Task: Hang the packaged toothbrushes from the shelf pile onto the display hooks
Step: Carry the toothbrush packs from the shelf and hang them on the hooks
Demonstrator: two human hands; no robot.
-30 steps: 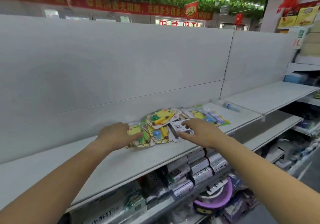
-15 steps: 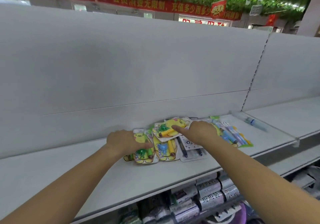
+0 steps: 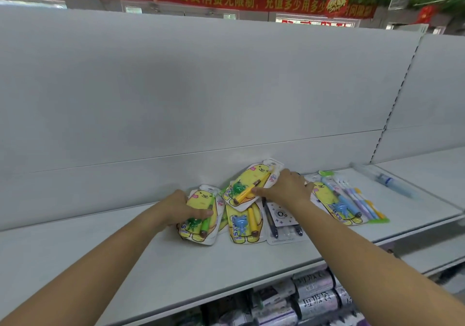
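Note:
A pile of packaged toothbrushes lies on the white shelf [image 3: 105, 257]. My left hand [image 3: 180, 206] grips the leftmost yellow pack with a green brush [image 3: 198, 227], thumb across its front. My right hand [image 3: 284, 189] pinches the right edge of the top yellow pack with a yellow brush [image 3: 247, 187], which is tilted up off the pile. Under it lie a yellow pack with a blue figure [image 3: 242, 226] and a white pack with dark brushes [image 3: 283, 225]. Further right lie another yellow pack [image 3: 334, 207] and a multi-brush pack [image 3: 362, 205]. No display hooks are in view.
A plain white back panel [image 3: 201, 94] rises behind the shelf. A loose blue-and-clear tube [image 3: 387, 182] lies at the far right of the shelf. Silver-labelled rolls [image 3: 317, 298] fill the shelf below.
Both hands have closed on packs: the left now grips the green-brush pack, and the right has lifted the top yellow pack up off the pile. The view has come closer.

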